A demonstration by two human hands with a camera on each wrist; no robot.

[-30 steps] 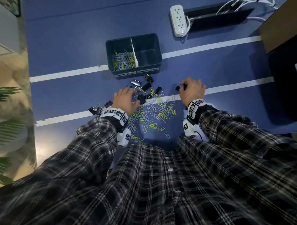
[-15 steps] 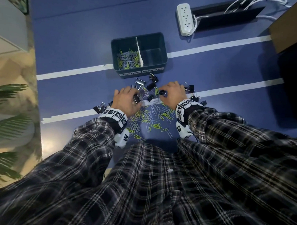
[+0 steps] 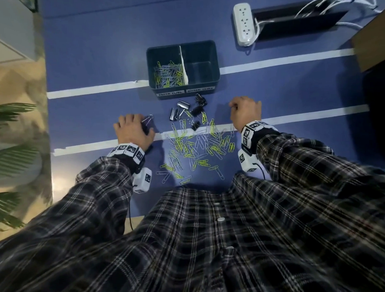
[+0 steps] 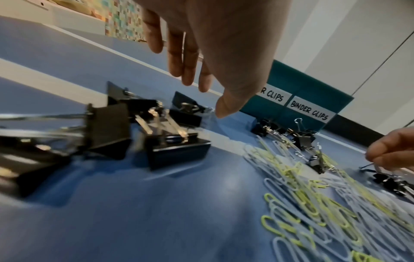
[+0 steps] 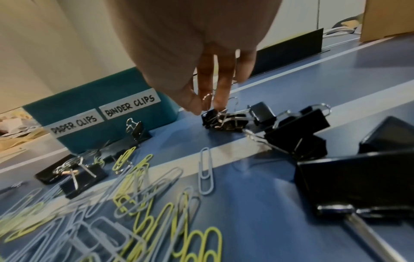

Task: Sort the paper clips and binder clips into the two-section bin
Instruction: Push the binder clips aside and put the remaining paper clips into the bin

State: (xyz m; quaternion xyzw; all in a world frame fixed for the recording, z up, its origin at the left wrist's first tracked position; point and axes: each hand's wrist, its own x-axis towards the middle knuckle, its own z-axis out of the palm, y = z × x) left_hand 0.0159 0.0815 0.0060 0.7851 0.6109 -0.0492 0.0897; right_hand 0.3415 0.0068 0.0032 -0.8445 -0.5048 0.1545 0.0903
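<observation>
Both hands have drawn apart from the middle since half a second ago. Left hand (image 3: 133,132) rests relaxed-fingered over binder clips (image 4: 177,147) toward the table's left edge; right hand (image 3: 245,113) pinches a small binder clip (image 5: 224,117) directly beneath its fingertips (image 5: 220,104). Paper clips (image 3: 196,145), too many to count, lie between them. One bin (image 3: 184,88) sits beyond, binder section bare.
</observation>
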